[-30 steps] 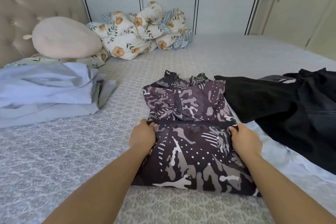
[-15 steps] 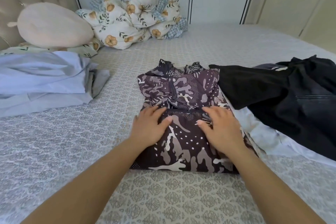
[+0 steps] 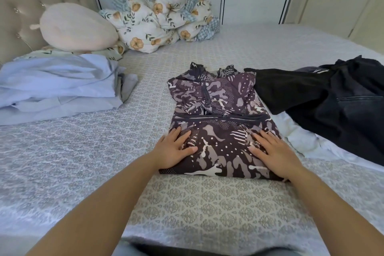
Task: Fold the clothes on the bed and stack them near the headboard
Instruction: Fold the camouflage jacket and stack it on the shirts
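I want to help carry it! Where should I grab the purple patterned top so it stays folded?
Probably slide flat hands under the patterned top from its two long side edges, near the doubled-over near end where the left hand and right hand press, so the layers lift together.

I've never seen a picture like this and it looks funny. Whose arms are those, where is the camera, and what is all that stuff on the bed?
The camera sits on a person's head and looks down, so you see their own two arms. There is no machine here. The left hand and the right hand both lie flat, fingers straight, pressing on a patterned purple garment that is partly folded. Neither hand has a grip on anything. It all rests on a bed. At the left, near the headboard, is a stack of light blue clothes. At the right lie dark clothes, not yet folded. Farther back are a pink cushion and a flowery blanket.
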